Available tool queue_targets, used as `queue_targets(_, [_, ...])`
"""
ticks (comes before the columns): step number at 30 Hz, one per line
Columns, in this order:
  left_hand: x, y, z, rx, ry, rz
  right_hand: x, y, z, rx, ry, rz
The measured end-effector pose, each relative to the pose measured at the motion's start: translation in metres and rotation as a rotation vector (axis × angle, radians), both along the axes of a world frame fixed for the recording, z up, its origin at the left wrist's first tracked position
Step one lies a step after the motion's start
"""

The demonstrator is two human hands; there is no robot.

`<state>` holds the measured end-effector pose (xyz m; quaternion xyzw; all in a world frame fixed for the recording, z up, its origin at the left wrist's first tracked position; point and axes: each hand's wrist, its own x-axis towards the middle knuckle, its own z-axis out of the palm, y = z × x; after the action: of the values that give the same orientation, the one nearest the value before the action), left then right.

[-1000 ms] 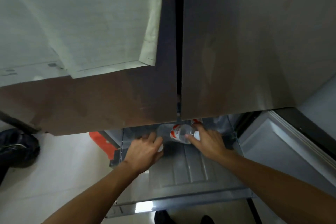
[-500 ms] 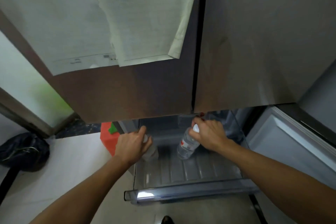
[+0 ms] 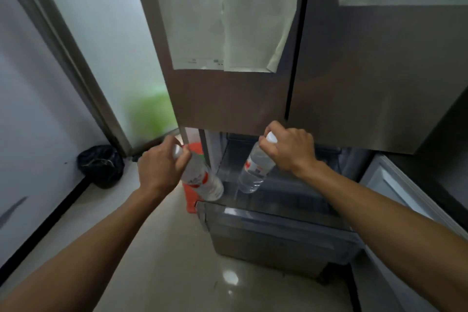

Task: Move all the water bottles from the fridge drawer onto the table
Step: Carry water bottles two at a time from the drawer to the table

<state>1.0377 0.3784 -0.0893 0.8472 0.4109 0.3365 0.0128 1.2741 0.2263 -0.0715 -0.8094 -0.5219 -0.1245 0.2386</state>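
My left hand [image 3: 162, 167] grips the neck of a clear water bottle [image 3: 202, 180] with a red-and-white label, held tilted above the left front corner of the pulled-out fridge drawer [image 3: 253, 213]. My right hand [image 3: 291, 149] holds a second clear bottle [image 3: 255, 170] by its white cap, hanging over the inside of the drawer. Both bottles are lifted off the drawer floor. No other bottle shows in the visible part of the drawer.
The closed upper fridge doors [image 3: 354, 83] hang just above my hands, with papers [image 3: 228, 20] stuck on them. An orange object [image 3: 190, 197] stands left of the drawer. A black bag [image 3: 101, 164] lies by the wall. Pale floor [image 3: 177, 261] lies below.
Both hands have lifted their bottles up out of the drawer; the left one has swung out past the drawer's left edge. The view has pulled back and shifted left.
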Motion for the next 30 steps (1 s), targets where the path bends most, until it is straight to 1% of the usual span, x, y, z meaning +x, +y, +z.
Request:
queue_targets(3, [-0.052, -0.004, 0.007, 0.001, 0.001, 0.073, -0.042, 0.014, 0.012, 0.028, -0.051, 0.114])
queue_targets(6, [-0.116, -0.009, 0.009, -0.008, 0.019, 0.177, -0.092, 0.034, 0.014, 0.034, -0.058, 0.24])
queue_targets(9, [-0.189, -0.019, 0.005, -0.028, 0.049, 0.299, -0.152, 0.059, 0.009, -0.003, -0.078, 0.368])
queue_targets(11, [-0.241, -0.029, 0.002, -0.082, 0.057, 0.38, -0.199, 0.077, 0.002, -0.05, -0.122, 0.451])
queue_targets(15, [-0.359, -0.046, -0.015, -0.159, 0.118, 0.53, -0.313, 0.113, -0.017, -0.145, -0.18, 0.595])
queue_targets(19, [-0.484, -0.062, -0.028, -0.236, 0.193, 0.623, -0.441, 0.142, -0.047, -0.21, -0.142, 0.726])
queue_targets(22, [-0.569, -0.075, -0.029, -0.276, 0.241, 0.746, -0.537, 0.159, -0.062, -0.225, -0.1, 0.835])
queue_targets(27, [-0.692, -0.098, -0.028, -0.334, 0.202, 0.912, -0.683, 0.182, -0.061, -0.24, -0.07, 1.023])
queue_targets(30, [-0.75, -0.106, -0.031, -0.338, 0.151, 1.019, -0.758, 0.198, -0.055, -0.252, -0.099, 1.146])
